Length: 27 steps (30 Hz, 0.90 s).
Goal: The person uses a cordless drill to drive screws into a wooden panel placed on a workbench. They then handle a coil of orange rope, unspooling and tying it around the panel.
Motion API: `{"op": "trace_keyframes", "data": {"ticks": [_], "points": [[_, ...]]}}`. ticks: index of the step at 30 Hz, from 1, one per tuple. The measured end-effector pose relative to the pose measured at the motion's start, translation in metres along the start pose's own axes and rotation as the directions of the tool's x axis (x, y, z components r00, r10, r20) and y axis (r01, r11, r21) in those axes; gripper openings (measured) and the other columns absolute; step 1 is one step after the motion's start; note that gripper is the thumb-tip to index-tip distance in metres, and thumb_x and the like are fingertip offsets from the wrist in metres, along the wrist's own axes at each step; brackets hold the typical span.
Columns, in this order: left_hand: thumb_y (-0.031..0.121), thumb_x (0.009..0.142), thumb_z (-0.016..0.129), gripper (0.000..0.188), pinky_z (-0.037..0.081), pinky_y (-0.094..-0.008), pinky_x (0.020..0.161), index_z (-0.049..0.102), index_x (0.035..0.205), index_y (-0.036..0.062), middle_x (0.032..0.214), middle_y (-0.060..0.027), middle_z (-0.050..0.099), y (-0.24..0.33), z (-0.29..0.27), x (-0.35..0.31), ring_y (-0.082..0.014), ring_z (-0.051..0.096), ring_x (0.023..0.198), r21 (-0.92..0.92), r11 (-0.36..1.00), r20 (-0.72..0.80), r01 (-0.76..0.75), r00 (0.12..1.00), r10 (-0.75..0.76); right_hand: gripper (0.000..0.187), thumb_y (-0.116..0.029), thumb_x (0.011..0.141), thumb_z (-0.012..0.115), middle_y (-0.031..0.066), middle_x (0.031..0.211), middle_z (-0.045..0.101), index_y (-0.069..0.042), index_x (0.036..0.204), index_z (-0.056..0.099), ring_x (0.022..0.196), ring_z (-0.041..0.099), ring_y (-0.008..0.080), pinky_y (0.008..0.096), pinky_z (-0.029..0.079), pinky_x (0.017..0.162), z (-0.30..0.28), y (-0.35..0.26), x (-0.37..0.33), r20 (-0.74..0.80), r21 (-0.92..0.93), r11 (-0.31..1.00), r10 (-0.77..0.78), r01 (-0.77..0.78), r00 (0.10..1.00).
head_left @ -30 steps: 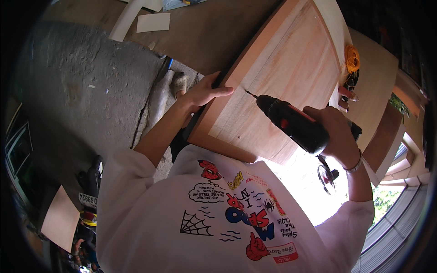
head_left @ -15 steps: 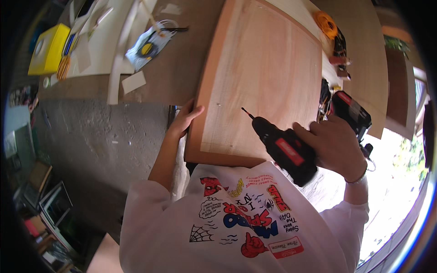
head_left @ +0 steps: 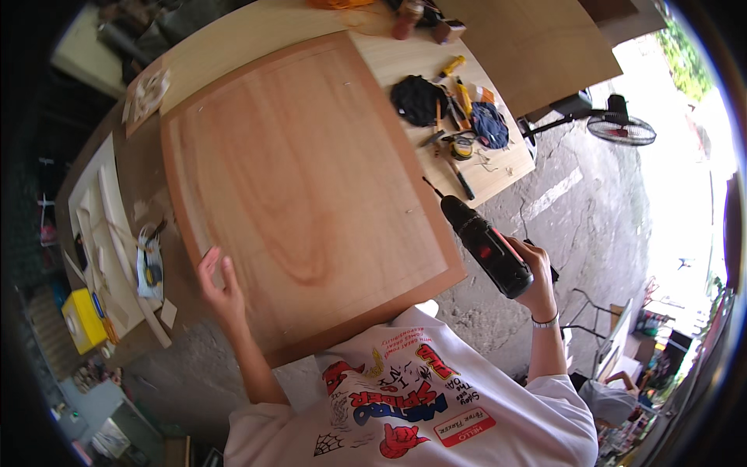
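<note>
A large reddish wooden panel (head_left: 303,179) lies flat on a workbench (head_left: 233,39). My left hand (head_left: 220,286) rests flat on its near left corner, fingers spread, holding nothing. My right hand (head_left: 535,274) grips a black and red cordless drill (head_left: 481,237) off the panel's right edge, over the concrete floor. The drill's bit points up toward the bench corner and touches nothing.
Hand tools, a tape measure (head_left: 462,146) and dark cloths (head_left: 419,100) lie on the bench's right end. A yellow box (head_left: 82,321) and white strips (head_left: 109,233) sit at the left. A floor fan (head_left: 620,126) stands at the right, beyond a leaning plywood sheet (head_left: 537,43).
The view has swung round. The drill has moved off the panel's face to beyond its right edge. My left hand has stayed on the panel's near left edge.
</note>
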<state>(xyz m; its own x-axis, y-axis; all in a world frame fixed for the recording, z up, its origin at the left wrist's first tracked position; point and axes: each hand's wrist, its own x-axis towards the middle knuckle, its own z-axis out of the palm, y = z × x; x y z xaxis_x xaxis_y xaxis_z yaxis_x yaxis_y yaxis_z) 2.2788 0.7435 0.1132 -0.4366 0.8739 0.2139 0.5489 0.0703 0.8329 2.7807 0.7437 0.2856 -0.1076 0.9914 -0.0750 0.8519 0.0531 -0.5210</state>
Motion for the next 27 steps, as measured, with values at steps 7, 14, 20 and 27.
{"op": "trace_keyframes", "data": {"ticks": [7, 14, 20, 27], "points": [[0.018, 0.095, 0.070, 0.022, 0.053, -0.0351, 0.086, 0.070, 0.110, 0.0014, 0.108, -0.0139, 0.070, 0.175, 0.273, 0.023, -0.0279, 0.068, 0.101, -0.146, 0.963, 0.560, -0.226, 0.784, 0.269, 0.047, -0.003, 0.074, 0.078, 0.0137, 0.091, 0.072, 0.002, 0.119, 0.068, 0.078, 0.067, 0.0149, 0.0273, 0.051, 0.079, -0.007, 0.180, -0.016, -0.158, 0.290, 0.942, 0.221, -0.168, 0.963], [0.020, 0.092, 0.069, 0.019, 0.054, -0.0388, 0.079, 0.071, 0.101, 0.0043, 0.094, -0.0123, 0.069, 0.259, 0.545, 0.028, -0.0288, 0.069, 0.089, -0.225, 0.851, 0.753, -0.474, 0.470, 0.461, 0.044, -0.003, 0.075, 0.078, 0.0094, 0.090, 0.074, 0.003, 0.117, 0.067, 0.079, 0.068, 0.0119, 0.0263, 0.052, 0.077, -0.009, 0.262, -0.066, -0.212, 0.444, 0.815, 0.501, -0.374, 0.839], [0.013, 0.087, 0.071, 0.015, 0.054, -0.0404, 0.079, 0.071, 0.100, 0.0058, 0.096, -0.0133, 0.069, 0.261, 0.666, 0.032, -0.0328, 0.067, 0.092, -0.082, 0.798, 0.679, -0.596, 0.553, 0.483, 0.036, -0.002, 0.079, 0.079, 0.0068, 0.088, 0.074, 0.005, 0.113, 0.067, 0.074, 0.065, 0.0090, 0.0239, 0.052, 0.075, -0.001, 0.291, -0.107, -0.232, 0.460, 0.751, 0.616, -0.473, 0.752], [0.006, 0.082, 0.074, 0.012, 0.054, -0.0423, 0.078, 0.070, 0.094, 0.0044, 0.092, -0.0156, 0.070, 0.242, 0.693, 0.029, -0.0344, 0.068, 0.089, -0.067, 0.814, 0.602, -0.577, 0.627, 0.494, 0.037, -0.001, 0.078, 0.079, 0.0057, 0.089, 0.074, 0.004, 0.113, 0.068, 0.075, 0.066, 0.0101, 0.0250, 0.052, 0.075, -0.004, 0.298, -0.106, -0.169, 0.535, 0.695, 0.646, -0.481, 0.745]]}}
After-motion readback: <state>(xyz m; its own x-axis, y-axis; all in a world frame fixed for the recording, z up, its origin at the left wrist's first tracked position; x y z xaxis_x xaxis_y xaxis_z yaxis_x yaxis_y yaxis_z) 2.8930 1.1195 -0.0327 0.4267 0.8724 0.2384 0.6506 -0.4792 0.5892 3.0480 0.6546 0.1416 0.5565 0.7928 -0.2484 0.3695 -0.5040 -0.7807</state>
